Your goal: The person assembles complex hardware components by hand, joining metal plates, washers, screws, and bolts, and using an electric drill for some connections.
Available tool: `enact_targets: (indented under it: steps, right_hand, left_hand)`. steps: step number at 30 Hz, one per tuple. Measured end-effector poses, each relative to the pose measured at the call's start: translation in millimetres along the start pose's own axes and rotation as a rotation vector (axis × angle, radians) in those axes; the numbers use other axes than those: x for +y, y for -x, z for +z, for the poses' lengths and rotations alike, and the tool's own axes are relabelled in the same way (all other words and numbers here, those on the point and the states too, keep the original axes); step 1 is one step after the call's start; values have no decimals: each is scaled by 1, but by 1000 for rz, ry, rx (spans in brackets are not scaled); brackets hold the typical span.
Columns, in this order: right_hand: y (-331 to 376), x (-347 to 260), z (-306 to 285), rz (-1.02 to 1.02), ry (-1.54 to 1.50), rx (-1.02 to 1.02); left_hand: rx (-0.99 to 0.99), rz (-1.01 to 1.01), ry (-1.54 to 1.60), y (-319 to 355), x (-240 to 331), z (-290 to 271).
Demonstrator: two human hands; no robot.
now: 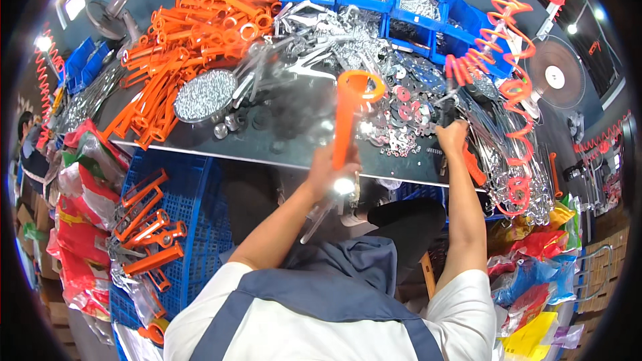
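My left hand (333, 172) is wrapped round the lower part of an orange tool body (345, 117) held upright over the table's front edge. A ring forms its top end, and a thin grey metal lever (319, 220) hangs below the hand. Motion smears its outline. Farther right, my right hand (453, 139) is closed round a dark air tool (447, 110) under a red coiled hose (495, 47). The fingers are partly hidden. Small washers and metal parts (401, 137) lie between the hands.
Orange bodies (207, 20) are heaped at the back left, beside a round dish of small metal pieces (206, 95). Blue bins (418, 3) of hardware stand behind bare metal levers (311, 47). Metal rods (498, 154) lie right. A blue crate (200, 207) with orange tools stands lower left.
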State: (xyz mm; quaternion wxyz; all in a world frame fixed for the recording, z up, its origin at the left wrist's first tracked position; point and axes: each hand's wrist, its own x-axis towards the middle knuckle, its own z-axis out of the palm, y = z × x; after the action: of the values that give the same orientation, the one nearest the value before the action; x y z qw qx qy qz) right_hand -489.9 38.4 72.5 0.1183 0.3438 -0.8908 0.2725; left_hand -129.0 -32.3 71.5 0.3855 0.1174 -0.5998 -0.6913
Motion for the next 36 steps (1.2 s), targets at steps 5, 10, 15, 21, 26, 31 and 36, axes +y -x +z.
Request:
enact_targets:
  steps: [5, 10, 15, 21, 26, 31, 36]
  right_hand:
    - [132, -96, -62, -502, -509, 30]
    - [235, -161, -67, -946, -952, -367]
    - [241, -208, -45, -543, -1526, -354]
    - [289, -246, -30, 441, -1798, -1147]
    - [291, -212, -28, -108, -1512, -1211]
    - [288, -171, -35, 85, -1447, -1209]
    - [290, -192, -25, 127, -1398, -1276]
  left_hand:
    - [102, 440, -581, 21, 8, -28]
    - [390, 361, 844, 22, 102, -18]
    - [477, 457, 701, 38, 94, -26]
    - [356, 313, 422, 72, 94, -75]
    - [279, -301, -945, 199, 169, -182]
    - [-66, -816, -1827, 328, 228, -275]
    - [248, -882, -2340, 513, 226, -387]
